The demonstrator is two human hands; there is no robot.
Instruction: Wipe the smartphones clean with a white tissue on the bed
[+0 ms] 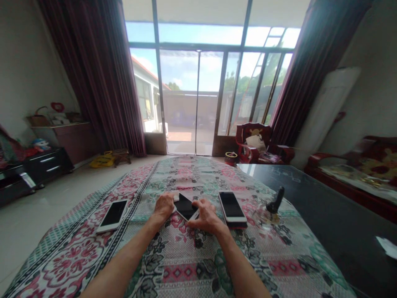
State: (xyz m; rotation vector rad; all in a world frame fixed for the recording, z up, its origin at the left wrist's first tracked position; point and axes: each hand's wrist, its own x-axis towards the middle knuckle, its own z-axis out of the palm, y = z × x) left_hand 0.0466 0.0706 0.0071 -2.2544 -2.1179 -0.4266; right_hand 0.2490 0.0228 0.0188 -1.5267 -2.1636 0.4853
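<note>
Both of my hands hold a white-edged phone (185,206) with a dark screen just above a flowered cloth (186,265). My left hand (164,205) is closed on its left end, and a small white piece shows by the fingers there. My right hand (205,216) grips the right and lower edge with bent fingers. A second white phone (112,215) lies flat on the cloth to the left. A third phone (232,206) rests to the right on top of a dark red one.
The cloth covers part of a dark glass table (325,207). A clear glass holder with a dark object (274,205) stands right of the phones. A white paper (387,247) lies at the far right. Red wooden chairs, a low cabinet and glass doors lie beyond.
</note>
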